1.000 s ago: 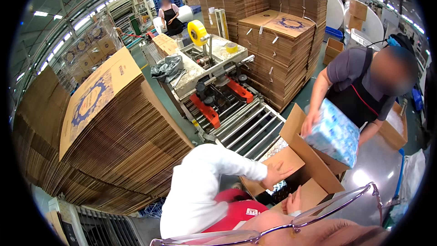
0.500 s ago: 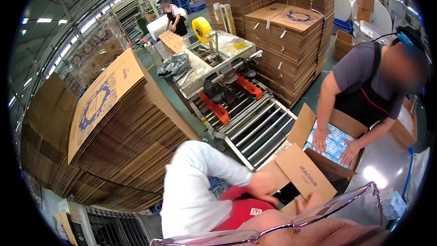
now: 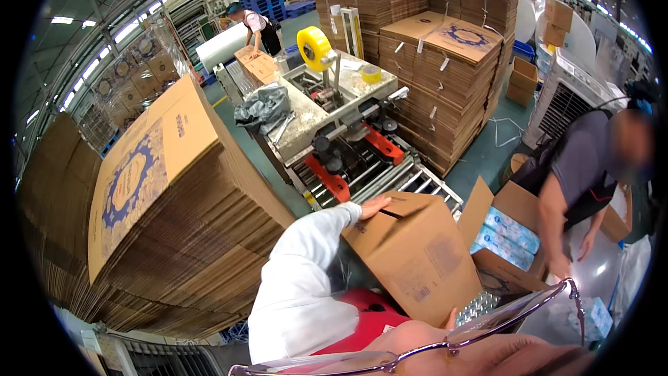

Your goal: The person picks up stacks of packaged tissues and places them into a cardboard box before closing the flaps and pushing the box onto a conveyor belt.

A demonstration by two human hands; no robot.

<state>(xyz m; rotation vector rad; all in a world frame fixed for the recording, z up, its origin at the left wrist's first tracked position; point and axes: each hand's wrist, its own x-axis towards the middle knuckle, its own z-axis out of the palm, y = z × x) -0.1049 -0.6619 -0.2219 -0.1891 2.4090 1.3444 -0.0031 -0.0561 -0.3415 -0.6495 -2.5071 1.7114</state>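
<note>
A closed cardboard box [image 3: 417, 261] stands tilted in front of me, its flaps folded down with a dark gap between them. At its upper left end, my left hand [image 3: 374, 207] holds the flap edge, fingers stretched along the cardboard. My right hand [image 3: 451, 319] shows only a bit of finger at the box's lower edge; my glasses and the box hide the rest. Beyond it on the right, an open carton [image 3: 473, 212] contains blue and white packs [image 3: 506, 237]. A co-worker's hand [image 3: 559, 267] is beside that carton.
Ahead is a carton-sealing machine [image 3: 327, 108] with a yellow tape roll [image 3: 314, 49] and a roller conveyor [image 3: 424, 184]. Flat cardboard stacks stand at left [image 3: 202, 202] and behind the machine [image 3: 438, 90]. A metal table [image 3: 591, 257] lies at right.
The open box between my hands is now closed and tilted toward the rollers. My left hand has moved up and away from me. The co-worker's hands have left the packs.
</note>
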